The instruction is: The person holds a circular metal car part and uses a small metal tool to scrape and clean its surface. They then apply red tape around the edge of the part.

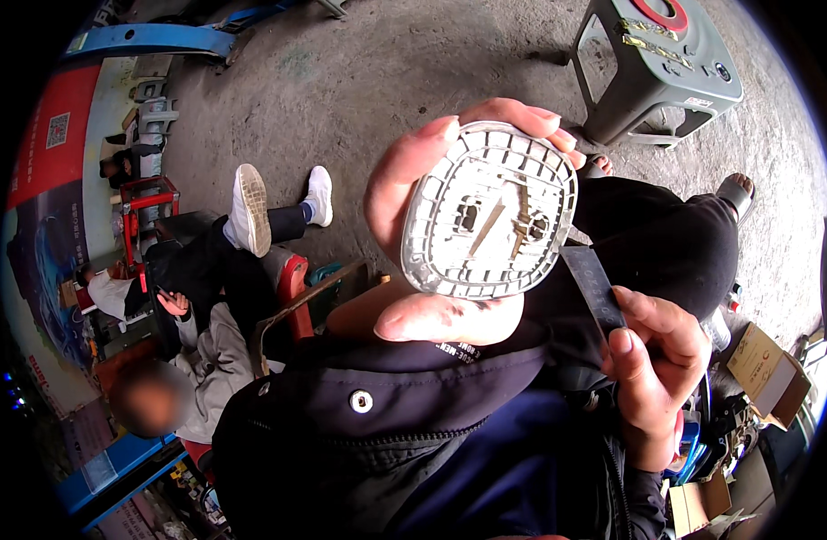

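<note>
In my left hand (393, 189) is a pale, rounded oval part (499, 216) with a ribbed border. My fingers curl over its upper edge and my thumb lies along its lower edge. The face turned up shows small recesses, clips and a thin tan strip across the middle. Just right of it, my right hand (655, 355) pinches a thin dark flat strip (593, 286) between thumb and fingers. The strip's upper end comes close to the part's lower right rim; whether the two touch I cannot tell. Dark smudges mark my left thumb.
A grey plastic stool (665, 81) at the upper right bears a roll of red tape (661, 13). At left sits another person in a grey sleeve (220, 346) and white shoes (251, 211). An open cardboard box (767, 376) lies among clutter at right. A blue metal beam (152, 40) crosses the upper left.
</note>
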Demonstrator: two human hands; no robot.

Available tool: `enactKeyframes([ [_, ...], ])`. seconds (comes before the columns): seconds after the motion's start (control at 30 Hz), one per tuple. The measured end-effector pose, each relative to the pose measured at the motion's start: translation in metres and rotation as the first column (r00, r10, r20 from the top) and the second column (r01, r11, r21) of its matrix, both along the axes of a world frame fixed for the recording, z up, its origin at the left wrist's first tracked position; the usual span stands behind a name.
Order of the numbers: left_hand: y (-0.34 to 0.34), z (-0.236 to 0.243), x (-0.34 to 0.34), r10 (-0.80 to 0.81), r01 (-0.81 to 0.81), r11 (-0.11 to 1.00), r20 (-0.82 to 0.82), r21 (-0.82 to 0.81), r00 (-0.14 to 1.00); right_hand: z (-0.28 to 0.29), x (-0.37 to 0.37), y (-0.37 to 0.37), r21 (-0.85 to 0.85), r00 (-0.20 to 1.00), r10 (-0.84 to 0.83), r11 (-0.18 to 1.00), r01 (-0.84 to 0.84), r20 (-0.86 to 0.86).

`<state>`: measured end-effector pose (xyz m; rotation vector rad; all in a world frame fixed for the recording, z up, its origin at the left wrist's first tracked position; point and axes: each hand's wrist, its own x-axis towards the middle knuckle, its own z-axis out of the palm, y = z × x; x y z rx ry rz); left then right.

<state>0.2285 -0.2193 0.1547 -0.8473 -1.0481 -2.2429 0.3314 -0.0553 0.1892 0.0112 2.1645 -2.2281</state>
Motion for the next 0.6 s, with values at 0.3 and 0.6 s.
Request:
enactKeyframes([
  [0.3,0.003,0.005,-0.001,-0.007,0.006,0.999,0.035,0.035,0.999,-0.003,0.002,0.000,-0.029,1.000,0.000,1.000,0.000,0.000],
  [0.6,-0.007,-0.008,-0.011,-0.009,0.005,0.998,-0.078,-0.055,0.997,-0.003,0.004,0.000,-0.067,1.000,0.010,0.998,-0.009,0.017],
])
